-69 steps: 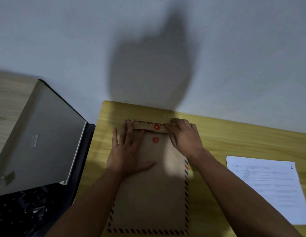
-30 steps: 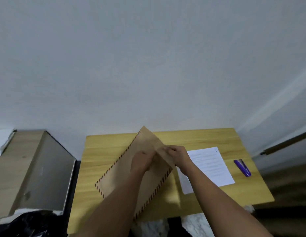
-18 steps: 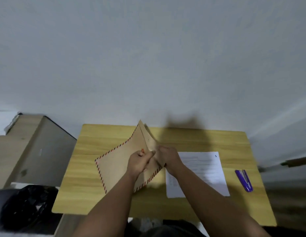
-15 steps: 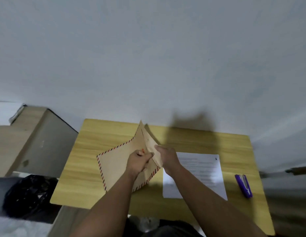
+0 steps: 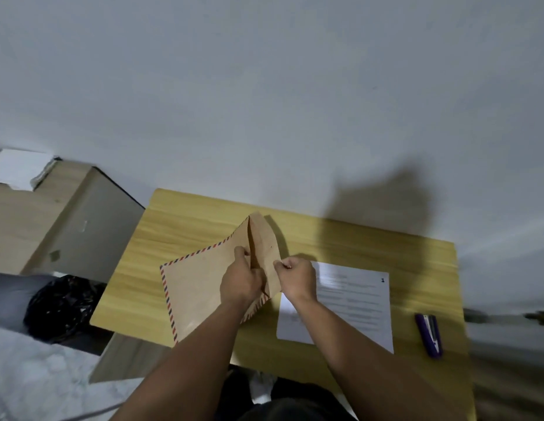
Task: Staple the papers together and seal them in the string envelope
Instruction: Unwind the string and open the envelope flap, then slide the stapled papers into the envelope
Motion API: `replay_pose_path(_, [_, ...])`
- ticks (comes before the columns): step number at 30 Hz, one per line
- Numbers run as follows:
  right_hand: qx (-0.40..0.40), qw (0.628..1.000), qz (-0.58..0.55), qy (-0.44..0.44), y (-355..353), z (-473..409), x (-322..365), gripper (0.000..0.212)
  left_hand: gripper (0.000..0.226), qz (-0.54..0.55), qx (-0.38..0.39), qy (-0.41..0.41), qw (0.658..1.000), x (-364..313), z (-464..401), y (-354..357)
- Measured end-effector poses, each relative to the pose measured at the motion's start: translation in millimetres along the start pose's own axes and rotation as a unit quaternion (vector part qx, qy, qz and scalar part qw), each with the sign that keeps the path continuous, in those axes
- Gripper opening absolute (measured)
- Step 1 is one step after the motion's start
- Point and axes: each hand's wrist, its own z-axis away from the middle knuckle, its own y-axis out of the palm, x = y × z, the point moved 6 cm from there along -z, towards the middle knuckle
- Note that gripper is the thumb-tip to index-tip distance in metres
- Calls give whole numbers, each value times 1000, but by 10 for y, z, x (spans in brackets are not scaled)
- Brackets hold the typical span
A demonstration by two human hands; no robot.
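You have the string envelope (image 5: 204, 287) lifted at its mouth end, its far corner tilted up off the tabletop (image 5: 179, 226) while the striped-edged body slopes down toward your left. Your left hand (image 5: 242, 282) grips one side of the opening, fingers curled around the kraft paper, and your right hand (image 5: 296, 279) pinches the flap side between thumb and fingers, so the two of you are spreading the mouth into a dark slit. That reads as the envelope being opened and made ready, nothing more.

The papers (image 5: 349, 302) lie flat on the tabletop just to the right of your right hand, printed side up, not in the envelope. Whether a staple already holds them you cannot tell from here; the corners are too small and blurred. The purple stapler (image 5: 429, 334) rests near the right edge of the tabletop, apart from the sheets and untouched by either hand, which suggests the stapling may well be left to do.

So judge the task as early: the envelope is open, but the sheets need checking or stapling, then sliding into the mouth, then the flap folded down and the string wound round its buttons. The string and buttons are hidden by your hands and the flap at this angle.
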Motion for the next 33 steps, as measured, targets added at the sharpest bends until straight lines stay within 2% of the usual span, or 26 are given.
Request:
replay_pose_path(3, [-5, 998, 68, -2, -92, -42, -57, 45, 70, -38, 14, 45, 998, -5, 20, 36])
replay_pose_path(5, [42, 997, 66, -2, -86, -75, -130, 37, 74, -66, 22, 63, 996, 33, 9, 44])
replay_pose_path(7, [98, 995, 24, 1, -125, -95, -238, 20, 74, -97, 32, 76, 992, 80, -8, 64])
replay_pose_path(8, [105, 994, 16, 7, -197, -110, -309, 23, 74, -107, 37, 79, 990, 100, -14, 71])
replay_pose_path(10, [72, 996, 43, 21, -467, -178, -516, 34, 75, -115, 43, 86, 989, 141, -30, 85])
replay_pose_path(12, [5, 992, 114, 49, -820, -248, -790, 36, 75, -116, 52, 94, 987, 185, -39, 100])
replay_pose_path(16, [-77, 951, 244, 173, -1466, -236, -1354, 68, 75, -116, 58, 102, 986, 254, -32, 81])
replay_pose_path(20, [-92, 923, 275, 255, -1769, -138, -1657, 96, 76, -108, 48, 112, 987, 300, -1, 31])
replay_pose_path(24, [-77, 909, 293, 287, -1769, -97, -1758, 124, 76, -107, 40, 108, 988, 345, 17, -35])
replay_pose_path(29, [-74, 905, 267, 322, -1760, -129, -1786, 129, 79, -114, 32, 89, 989, 442, -37, -206])
replay_pose_path(33, [-80, 921, 218, 313, -1761, -147, -1804, 128, 80, -101, 11, 89, 991, 465, -109, -413])
